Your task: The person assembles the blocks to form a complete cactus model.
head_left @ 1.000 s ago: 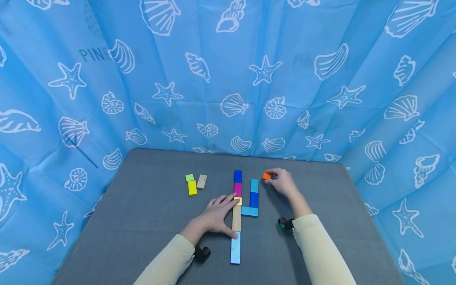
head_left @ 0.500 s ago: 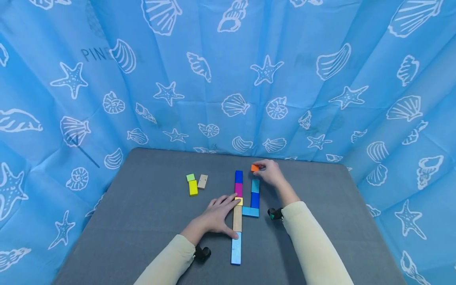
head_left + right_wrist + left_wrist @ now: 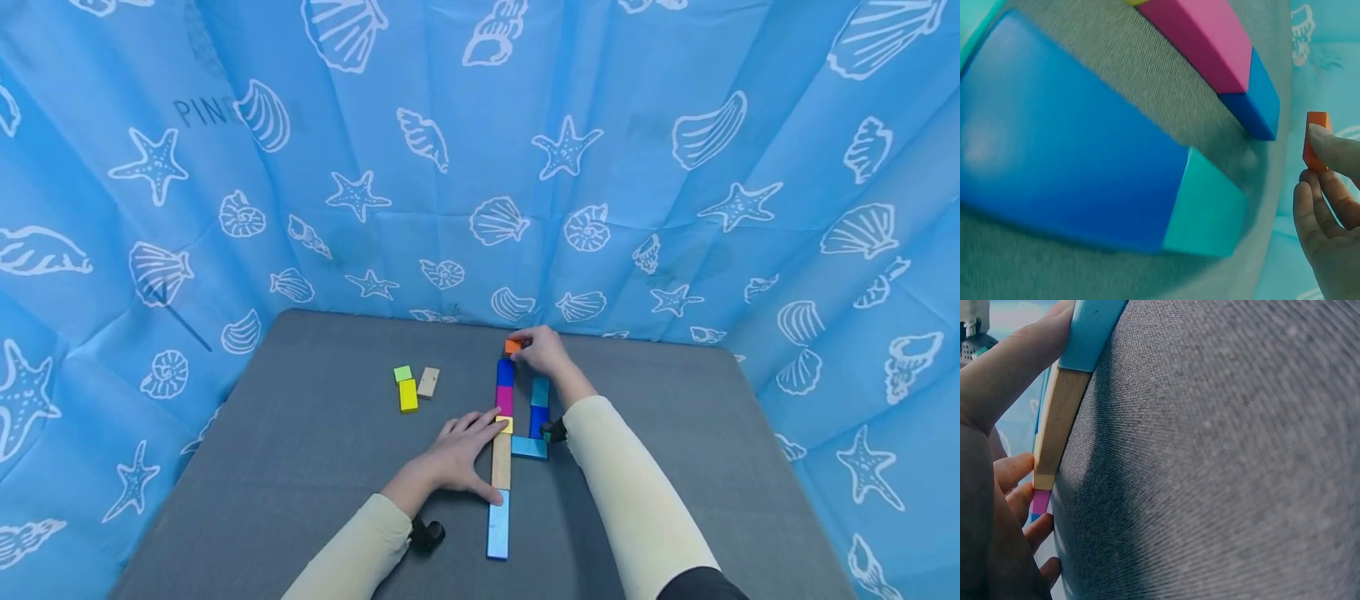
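A row of blocks lies along the table: a light blue block (image 3: 497,535), a plain wooden block (image 3: 501,463), a small yellow one, a magenta block (image 3: 505,401) and a dark blue block (image 3: 506,373) at the far end. My left hand (image 3: 452,460) is spread beside this row, thumb touching the light blue block and fingertips at the yellow one. My right hand (image 3: 546,352) pinches a small orange block (image 3: 512,347) between thumb and fingers, just beyond the dark blue end. In the right wrist view that orange block (image 3: 1311,151) appears past the row's end.
Right of the row, a blue block (image 3: 529,448) lies crosswise, with a second dark blue block (image 3: 538,417) and a teal block (image 3: 540,390) beyond it. At the left lie lime (image 3: 402,373), yellow (image 3: 407,397) and wooden (image 3: 428,382) blocks. A shell-patterned curtain (image 3: 465,167) hangs behind the table.
My right hand has carried the orange block leftward and slightly away, from right of the teal block to the far end of the long row. The left hand stays in place.
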`<state>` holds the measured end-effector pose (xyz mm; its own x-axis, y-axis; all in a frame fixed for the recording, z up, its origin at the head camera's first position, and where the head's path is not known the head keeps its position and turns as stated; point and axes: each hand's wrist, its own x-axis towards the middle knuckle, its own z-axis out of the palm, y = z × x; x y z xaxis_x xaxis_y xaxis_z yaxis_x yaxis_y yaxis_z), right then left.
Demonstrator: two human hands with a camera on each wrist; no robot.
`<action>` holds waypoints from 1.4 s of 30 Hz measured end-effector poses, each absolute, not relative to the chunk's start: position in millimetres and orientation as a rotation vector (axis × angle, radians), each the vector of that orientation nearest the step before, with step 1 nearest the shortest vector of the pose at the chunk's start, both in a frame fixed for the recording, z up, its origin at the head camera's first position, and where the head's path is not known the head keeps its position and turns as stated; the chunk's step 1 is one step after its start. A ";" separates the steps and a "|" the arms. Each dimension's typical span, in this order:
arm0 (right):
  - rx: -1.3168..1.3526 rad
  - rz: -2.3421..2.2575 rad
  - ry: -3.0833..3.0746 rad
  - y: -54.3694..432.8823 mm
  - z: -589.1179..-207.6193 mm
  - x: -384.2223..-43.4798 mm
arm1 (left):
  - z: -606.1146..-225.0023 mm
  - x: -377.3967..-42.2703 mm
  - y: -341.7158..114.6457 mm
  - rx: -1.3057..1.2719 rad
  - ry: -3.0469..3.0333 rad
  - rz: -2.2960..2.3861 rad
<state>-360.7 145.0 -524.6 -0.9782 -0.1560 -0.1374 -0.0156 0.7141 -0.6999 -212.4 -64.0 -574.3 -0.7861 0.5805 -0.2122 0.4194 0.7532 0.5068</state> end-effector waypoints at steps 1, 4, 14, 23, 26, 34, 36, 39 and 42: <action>-0.138 -1.102 2.732 143.0 -525.6 -362.2 | -574.5 -212.2 -64.1 0.765 2.593 0.629; -0.133 -1.078 2.723 138.8 -528.9 -365.7 | -575.0 -212.5 -64.4 0.761 2.592 0.631; -0.118 -0.986 2.725 133.7 -536.0 -373.1 | -575.1 -212.8 -64.7 0.753 2.582 0.627; -0.143 -0.938 2.710 131.6 -537.3 -376.0 | -573.7 -213.0 -65.9 0.740 2.577 0.634; -0.166 -0.914 2.699 132.6 -538.7 -376.2 | -574.5 -214.1 -65.7 0.751 2.575 0.633; -0.230 -0.985 2.677 142.6 -532.0 -370.2 | -574.7 -215.3 -62.8 0.763 2.577 0.620; -0.242 -1.021 2.676 145.7 -526.1 -366.1 | -574.9 -214.7 -62.7 0.762 2.579 0.623; -0.282 -1.046 2.695 148.9 -517.3 -356.8 | -574.1 -213.5 -63.4 0.762 2.581 0.625; -0.340 -1.058 2.733 151.7 -509.6 -342.8 | -572.5 -213.0 -63.5 0.760 2.589 0.624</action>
<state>-342.8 151.7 -509.6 -0.9556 -0.2794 -0.0938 -0.1433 0.7187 -0.6804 -213.0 -63.5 -572.5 -0.7860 0.5774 -0.2210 0.4134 0.7566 0.5066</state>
